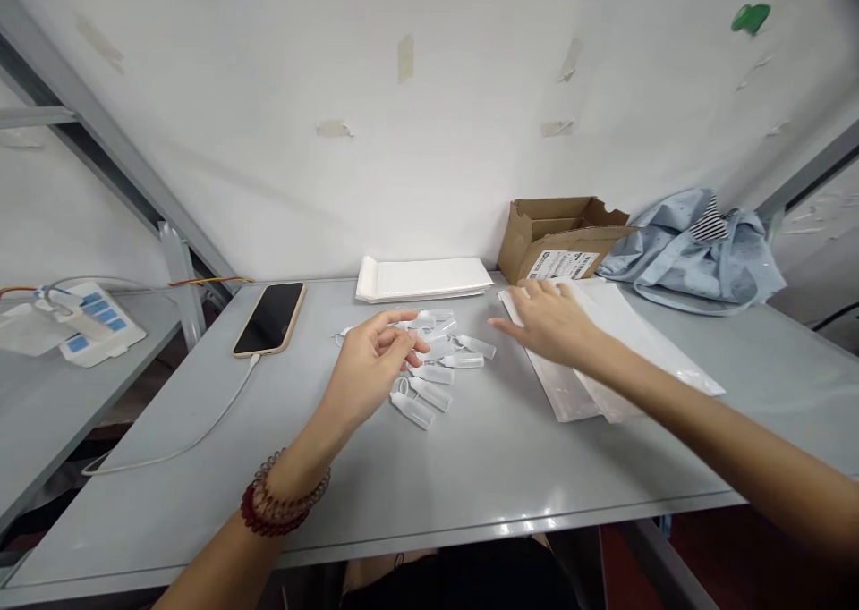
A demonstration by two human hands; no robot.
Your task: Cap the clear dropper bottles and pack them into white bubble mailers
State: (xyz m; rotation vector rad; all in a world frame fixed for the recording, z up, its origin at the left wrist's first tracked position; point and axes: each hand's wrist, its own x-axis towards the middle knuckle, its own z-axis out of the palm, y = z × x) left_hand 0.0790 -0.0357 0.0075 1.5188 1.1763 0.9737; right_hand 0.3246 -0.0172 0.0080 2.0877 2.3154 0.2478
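Note:
Several small clear plastic bottles (pixel 433 373) with white caps and loops lie in a loose pile at the middle of the grey table. Over the pile's left side is my left hand (pixel 376 360), its fingers curled and thumb near the fingertips; whether anything is between them is too small to tell. To the right, my right hand (pixel 547 319) has its fingers spread over the upper left end of some white plastic bags (pixel 631 342), with nothing visible in its grasp. A stack of white padded envelopes (pixel 426 278) lies behind the bottles.
A phone (pixel 270 318) with a white charging cable lies at the left. An open cardboard box (pixel 557 239) and a light blue cloth (pixel 698 252) are at the back right. A power strip (pixel 100 324) rests on the left side surface. The table (pixel 429 494) ends near my body.

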